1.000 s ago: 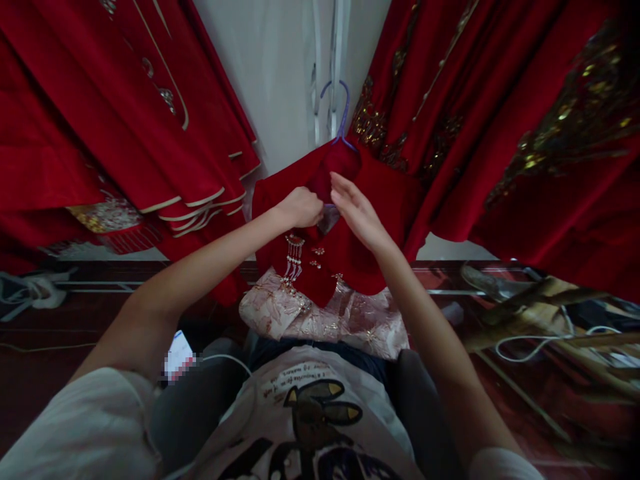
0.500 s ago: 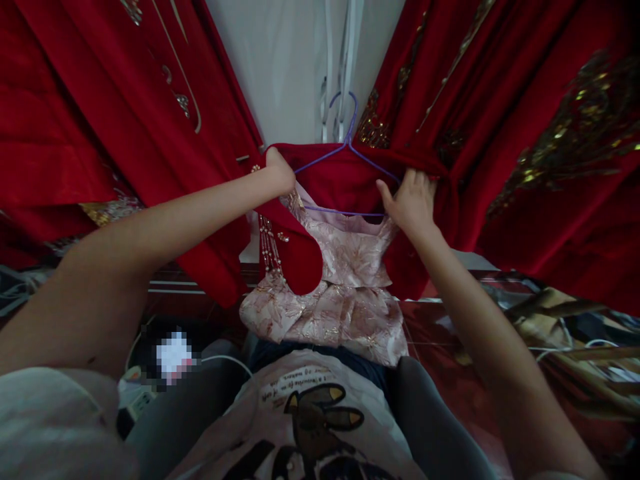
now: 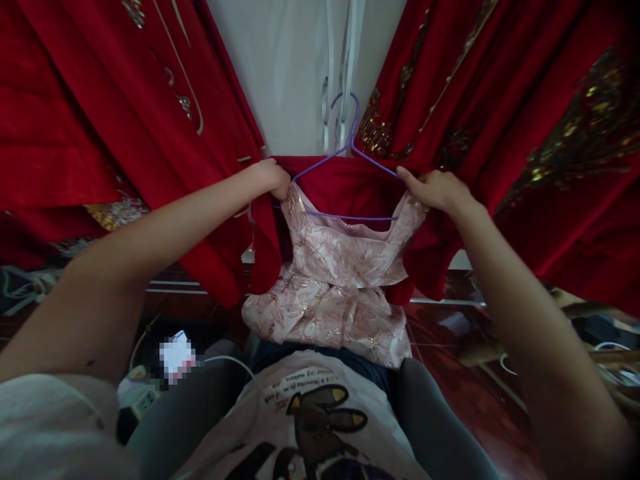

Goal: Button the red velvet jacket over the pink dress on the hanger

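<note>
A pale pink dress (image 3: 350, 257) with a glossy floral pattern hangs from a purple hanger (image 3: 345, 217), its lower part bunched over my lap. Behind it, on the same hanger, is a red garment (image 3: 333, 179) with its sides hanging left and right. My left hand (image 3: 276, 179) is closed at the dress's left shoulder strap, against the red cloth. At the opposite strap, my right hand (image 3: 440, 190) grips the shoulder, its thumb along the hanger's end and its other fingers largely hidden. The hanger's hook stands free above.
Red drapes of cloth with gold sequins (image 3: 555, 150) hang on both sides. White cabinet doors (image 3: 280, 73) with long handles stand ahead. A power strip (image 3: 143, 403) and a white cable lie by my left leg. Cluttered items (image 3: 600, 333) sit low at the right.
The red flap with beaded strands has moved from the dress's front to its left side. My right hand has shifted right, spreading the right strap outward. My left hand has turned slightly.
</note>
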{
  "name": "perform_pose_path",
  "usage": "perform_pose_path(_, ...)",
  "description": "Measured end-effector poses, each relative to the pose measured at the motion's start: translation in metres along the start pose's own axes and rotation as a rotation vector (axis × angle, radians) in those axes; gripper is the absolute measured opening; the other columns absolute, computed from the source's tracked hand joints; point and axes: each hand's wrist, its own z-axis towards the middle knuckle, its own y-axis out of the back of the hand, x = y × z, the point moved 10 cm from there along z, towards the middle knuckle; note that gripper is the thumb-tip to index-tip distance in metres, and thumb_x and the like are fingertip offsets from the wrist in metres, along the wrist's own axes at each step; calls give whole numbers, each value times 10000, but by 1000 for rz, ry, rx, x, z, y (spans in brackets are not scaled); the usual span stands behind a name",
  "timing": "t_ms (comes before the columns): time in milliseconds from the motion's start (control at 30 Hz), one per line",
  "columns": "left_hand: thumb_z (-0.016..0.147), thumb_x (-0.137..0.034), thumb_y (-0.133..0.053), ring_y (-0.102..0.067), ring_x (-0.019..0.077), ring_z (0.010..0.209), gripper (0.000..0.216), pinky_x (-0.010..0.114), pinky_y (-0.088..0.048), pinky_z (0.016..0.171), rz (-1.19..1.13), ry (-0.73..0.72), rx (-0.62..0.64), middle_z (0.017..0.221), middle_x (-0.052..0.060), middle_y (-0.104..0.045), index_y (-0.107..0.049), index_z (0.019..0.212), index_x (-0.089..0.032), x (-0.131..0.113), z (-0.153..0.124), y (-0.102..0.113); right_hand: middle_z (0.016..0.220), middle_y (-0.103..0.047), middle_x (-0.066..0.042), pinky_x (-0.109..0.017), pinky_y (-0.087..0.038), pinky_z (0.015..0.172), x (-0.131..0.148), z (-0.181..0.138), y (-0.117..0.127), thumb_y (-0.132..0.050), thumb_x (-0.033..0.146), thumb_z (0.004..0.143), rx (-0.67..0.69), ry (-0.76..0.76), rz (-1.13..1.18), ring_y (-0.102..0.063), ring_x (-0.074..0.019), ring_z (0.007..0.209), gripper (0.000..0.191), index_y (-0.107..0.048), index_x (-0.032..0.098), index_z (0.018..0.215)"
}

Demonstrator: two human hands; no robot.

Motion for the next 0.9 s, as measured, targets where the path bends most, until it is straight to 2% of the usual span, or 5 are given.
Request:
perform_pose_path(133, 647, -219, -652, -598, 270, 907, 114, 372, -417, 879, 58, -18, 271, 840, 89, -647, -693, 716, -137, 6, -21, 3, 677, -639, -136, -382, -476, 745, -15, -5, -10, -455, 757, 797, 226, -126, 223, -632, -247, 762, 699, -667, 100, 681)
perform_pose_path(300, 779, -217, -480, -591, 175, 797, 215, 254, -432, 761, -344, -71, 174, 854, 38, -664, -661, 888, -174, 9, -49, 6, 831, -679, -82, -253, -450, 676, -19, -29, -27, -518, 451, 906, 365, -109, 803, -597, -134, 715, 332, -652, 148, 913)
perform_pose_path(433, 877, -399, -425, -548, 151, 722, 282, 224, -402, 670, -494, -86, -49, 777, 16, -616, -610, 915, -189, 5, -62, 3, 803, -635, -16, -216, -415, 641, -22, -35, -16, -594, 310, 854, 81, 31, 801, -541, -103, 668, 124, -603, 188, 870)
perform_pose_path(700, 939, -478, -322, -454, 127, 615, 430, 232, -339, 589, -558, 35, -431, 621, -5, -490, -532, 713, -179, 18, -77, 3, 873, -655, -103, -257, -448, 739, -28, -47, 11, -588, 385, 841, -390, 129, 714, -583, -156, 764, 179, -586, 206, 834)
perform_pose_path(900, 938, -499, -314, -494, 148, 622, 462, 240, -328, 577, -513, 278, -399, 621, 18, -557, -547, 707, -173, 62, -117, -42, 862, -675, -140, -308, -483, 726, -79, -67, -8, -598, 401, 810, -539, -99, 668, -635, -216, 769, 186, -552, 222, 795)
